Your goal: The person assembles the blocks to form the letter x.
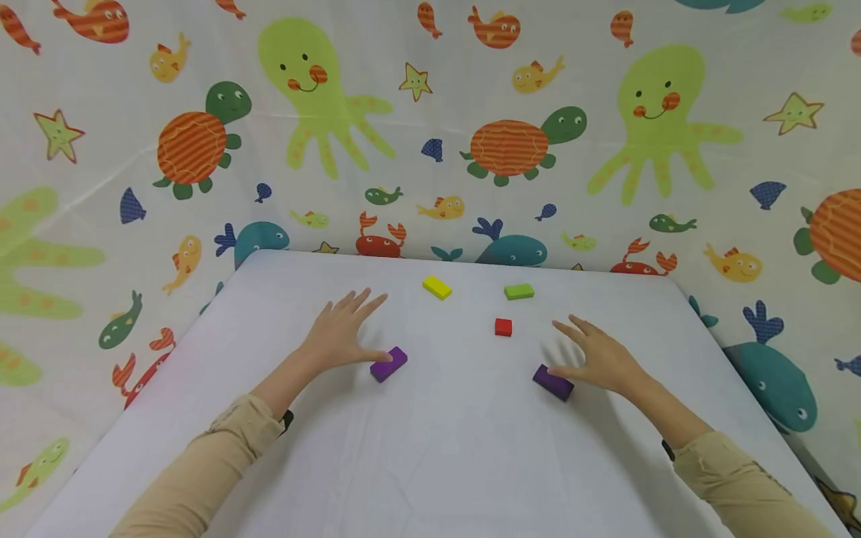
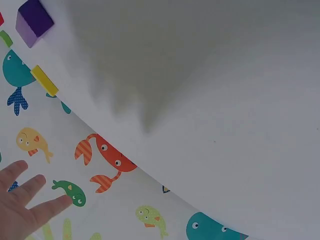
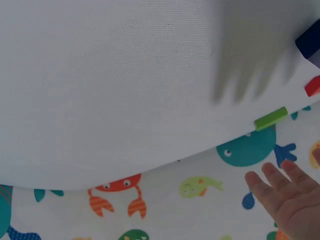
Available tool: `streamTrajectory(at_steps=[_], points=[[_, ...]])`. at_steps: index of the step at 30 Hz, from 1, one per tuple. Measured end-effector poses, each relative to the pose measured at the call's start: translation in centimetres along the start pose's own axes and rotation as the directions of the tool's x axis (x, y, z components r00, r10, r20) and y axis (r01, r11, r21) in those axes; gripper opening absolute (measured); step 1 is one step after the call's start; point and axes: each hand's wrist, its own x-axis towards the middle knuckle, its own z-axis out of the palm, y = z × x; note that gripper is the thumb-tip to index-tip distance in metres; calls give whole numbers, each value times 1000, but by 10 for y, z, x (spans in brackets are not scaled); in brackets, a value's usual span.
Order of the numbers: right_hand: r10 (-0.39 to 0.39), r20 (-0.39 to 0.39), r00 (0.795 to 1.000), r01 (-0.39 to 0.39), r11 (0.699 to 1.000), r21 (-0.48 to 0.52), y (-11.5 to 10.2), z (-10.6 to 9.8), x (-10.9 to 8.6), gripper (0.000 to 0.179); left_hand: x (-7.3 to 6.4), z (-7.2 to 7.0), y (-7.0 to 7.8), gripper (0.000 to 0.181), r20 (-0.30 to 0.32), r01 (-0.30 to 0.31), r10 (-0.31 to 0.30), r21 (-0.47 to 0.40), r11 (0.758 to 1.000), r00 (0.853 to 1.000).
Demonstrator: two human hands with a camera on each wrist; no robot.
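Note:
My left hand (image 1: 338,335) hovers over the left part of the white table, fingers spread, its thumb overlapping a purple block (image 1: 386,368) in the head view. On the other side my right hand (image 1: 599,355) is held the same way, its thumb in front of a dark purple block (image 1: 553,383). Neither hand holds anything. Farther back lie a small red block (image 1: 503,327), a yellow block (image 1: 437,288) and a light green block (image 1: 519,291). The left wrist view shows the purple block (image 2: 34,21) and yellow block (image 2: 44,80); the right wrist view shows the green block (image 3: 271,118).
The white table (image 1: 430,463) narrows toward its far edge. Behind and beside it hangs a white cloth (image 1: 403,134) printed with sea animals. Shadows of both hands fall on the tabletop.

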Motion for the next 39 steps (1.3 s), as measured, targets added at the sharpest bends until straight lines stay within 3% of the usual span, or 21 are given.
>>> streamTrajectory(at_steps=[7, 21, 29, 39], points=[[54, 22, 998, -55, 998, 43, -1, -3, 2, 82, 3, -3, 4, 96, -23, -10, 10, -7, 1000, 1000], [32, -33, 999, -31, 998, 55, -2, -1, 9, 65, 7, -3, 11, 81, -53, -25, 23, -37, 999, 998], [34, -63, 997, -29, 996, 86, -5, 3, 18, 51, 7, -1, 12, 72, -61, -4, 1, -43, 999, 998], [20, -65, 998, -12, 992, 128, -12, 11, 32, 43, 10, 8, 18, 57, -68, 13, -21, -112, 994, 997]])
